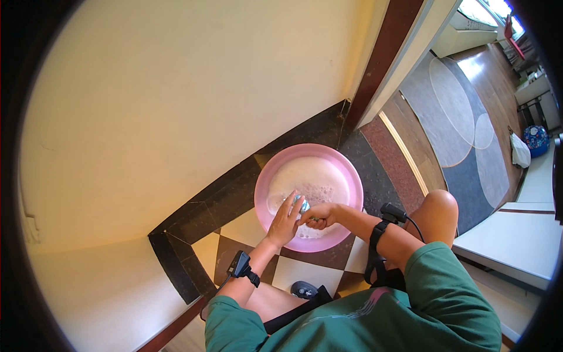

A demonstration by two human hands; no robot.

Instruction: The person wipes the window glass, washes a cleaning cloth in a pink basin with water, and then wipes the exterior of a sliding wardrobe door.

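Note:
A pink round basin [355,178] holds whitish water with foam [308,176]. Over its near side my two hands meet. Around a small blue-and-white thing [302,205], whose kind I cannot make out, my right hand [322,216] is closed, with a bit of green showing by its fingers. The fingers of my left hand [284,224] are stretched out and lie against that thing, partly covering it. Both hands are above the foam, near the basin's front rim.
The basin stands on a checkered tile floor [305,273] beside a pale wall [193,105] with a black tile border. To the right are a doorway frame [387,64], a grey rug [451,111] and a white cabinet [510,237]. A dark shoe [304,289] is close below the basin.

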